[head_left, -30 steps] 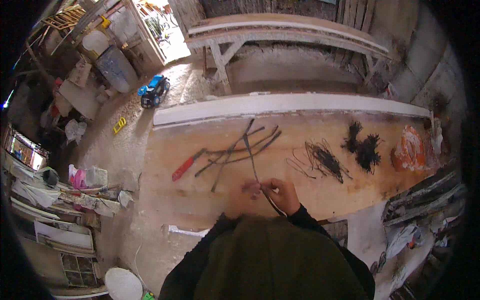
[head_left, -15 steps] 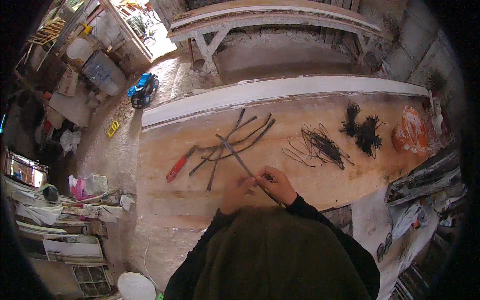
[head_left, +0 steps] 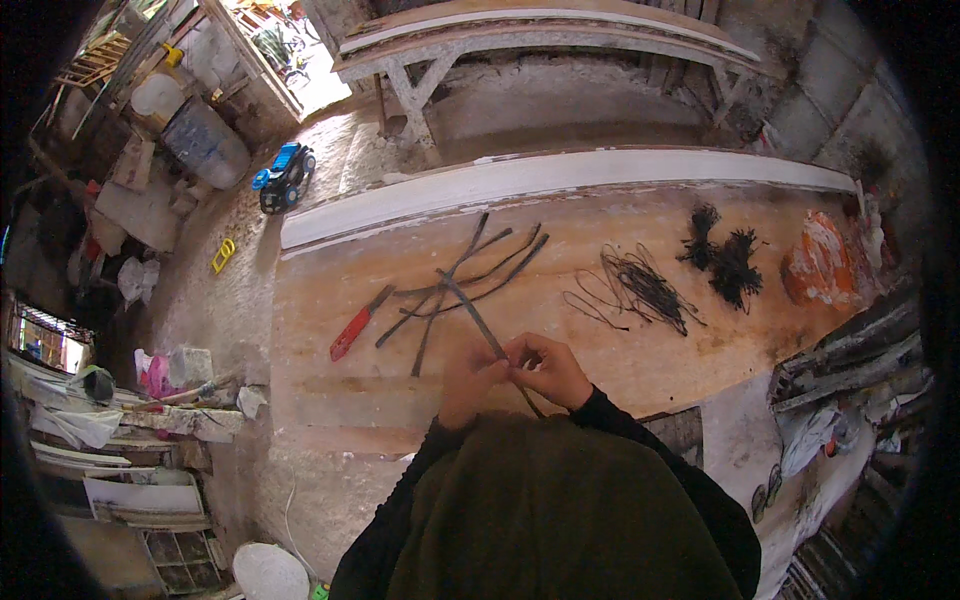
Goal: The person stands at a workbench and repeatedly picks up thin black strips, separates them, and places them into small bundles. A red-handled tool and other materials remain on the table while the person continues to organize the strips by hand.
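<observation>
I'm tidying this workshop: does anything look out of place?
Yes: a blue-and-black toy vehicle stands on the floor left of the worktable, with a yellow piece lying nearby; a toy seems odd in a workshop.

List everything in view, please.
held strip: 1, dark, in hands
loose strips: several, dark, table's left half
tool: 1, red, table's left
cord tangle: 1, black, right of strips
bundles: 2, black, right of cord
lump: 1, orange, table's right end
table: 1, brown, under strips
plank: 1, white, table's far edge
bench: 1, whitish, beyond table
toy truck: 1, blue and black, left floor
clutter: uncounted, mixed, both sides
left hand, right hand: 1 each, dark-sleeved, on held strip
</observation>
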`<state>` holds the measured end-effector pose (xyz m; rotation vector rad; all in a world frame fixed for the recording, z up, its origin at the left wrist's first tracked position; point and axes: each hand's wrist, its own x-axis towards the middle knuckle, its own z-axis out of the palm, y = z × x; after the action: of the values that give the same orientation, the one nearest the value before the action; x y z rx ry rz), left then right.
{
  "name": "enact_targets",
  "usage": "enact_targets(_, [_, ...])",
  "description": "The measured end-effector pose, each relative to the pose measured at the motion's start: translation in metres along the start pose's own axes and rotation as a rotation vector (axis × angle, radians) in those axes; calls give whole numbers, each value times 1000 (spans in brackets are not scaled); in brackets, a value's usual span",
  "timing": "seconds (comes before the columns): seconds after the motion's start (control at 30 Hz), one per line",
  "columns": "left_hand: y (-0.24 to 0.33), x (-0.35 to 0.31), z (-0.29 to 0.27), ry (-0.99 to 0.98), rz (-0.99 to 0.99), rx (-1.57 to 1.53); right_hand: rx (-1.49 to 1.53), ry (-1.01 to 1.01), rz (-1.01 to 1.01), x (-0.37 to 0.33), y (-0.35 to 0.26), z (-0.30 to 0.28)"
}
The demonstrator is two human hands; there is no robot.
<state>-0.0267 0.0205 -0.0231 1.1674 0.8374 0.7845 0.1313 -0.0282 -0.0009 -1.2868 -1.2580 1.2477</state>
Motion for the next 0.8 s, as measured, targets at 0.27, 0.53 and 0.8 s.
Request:
enact_targets(0.27, [7,-2,1,-19,-42,-56,457,-75,172,-1,13,-3])
enact_targets(0.53, [21,-3,3,-112,6,-64,681,-153,311,-3,14,-5])
enact_targets(0.8, [31,-4,2,-242,59,144,585,-205,286,-4,2,-9])
